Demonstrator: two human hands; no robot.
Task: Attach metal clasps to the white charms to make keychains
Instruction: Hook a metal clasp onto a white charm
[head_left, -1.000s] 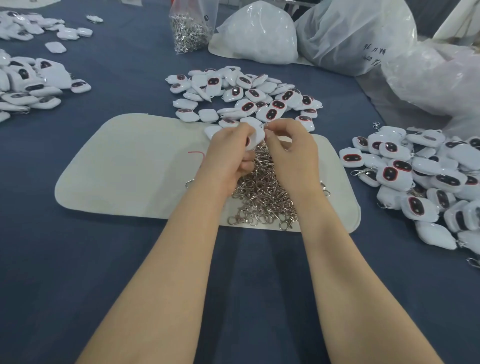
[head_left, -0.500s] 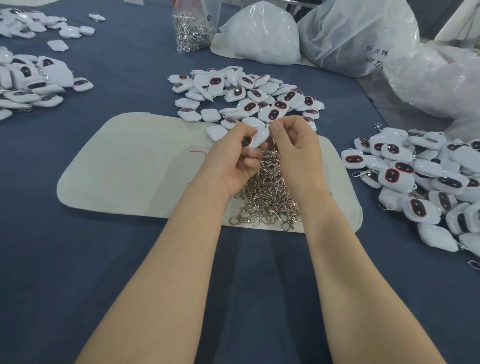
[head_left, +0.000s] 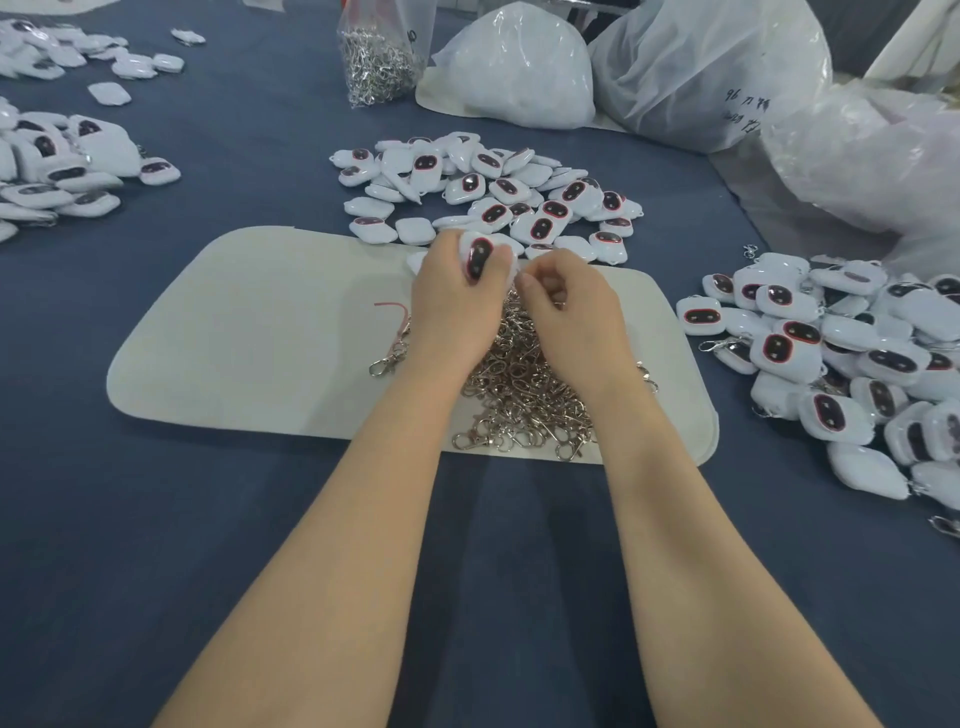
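One white charm (head_left: 480, 254) was gripped face-up in the left hand (head_left: 457, 306) over the mat's (head_left: 249, 338) far edge | right hand (head_left: 571, 306) was curled just beside it, contents not discernible | clasp pile (head_left: 524, 384) was kept directly beneath, judged for quick reach

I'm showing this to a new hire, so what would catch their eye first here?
First, the two hands at the centre: the left hand grips a white charm, its dark red-rimmed face showing, with the right hand curled close beside it. Beneath them a glittering heap of metal clasps lies on a cream mat, with a far charm pile ahead and a right charm pile alongside.
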